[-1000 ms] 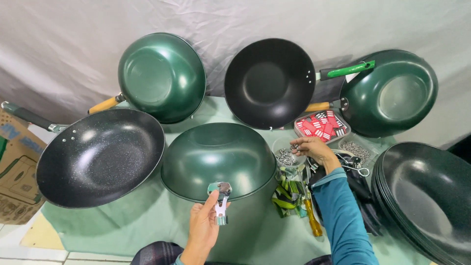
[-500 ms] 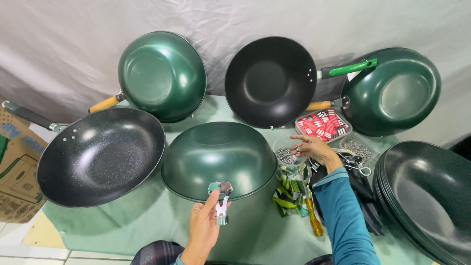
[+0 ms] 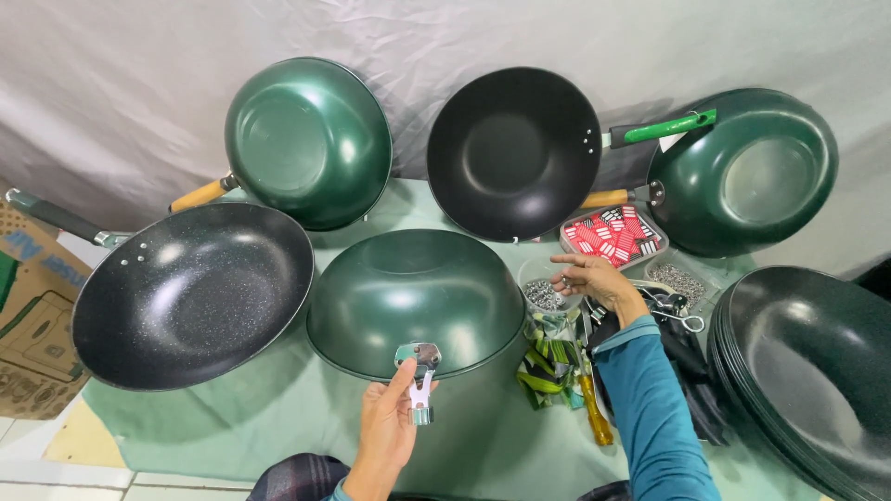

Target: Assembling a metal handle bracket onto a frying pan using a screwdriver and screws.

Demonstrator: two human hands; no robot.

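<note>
Right hand [image 3: 594,278] shifted slightly over screw dish [image 3: 543,293], grip loose, left hand [image 3: 388,429] grip holding metal bracket [image 3: 419,371], green tablecloth [image 3: 278,408], grey backdrop [image 3: 139,83]

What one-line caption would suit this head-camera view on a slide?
Left hand holds a metal handle bracket at an upturned green wok's rim while the right hand reaches over a tub of small screws.

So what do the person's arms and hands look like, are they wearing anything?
Both hands are bare, with no gloves or rings showing. The right hand comes out of a long teal-blue sleeve with a snug cuff at the wrist. The left hand has only a sliver of teal cuff showing at the picture's bottom edge.
</note>
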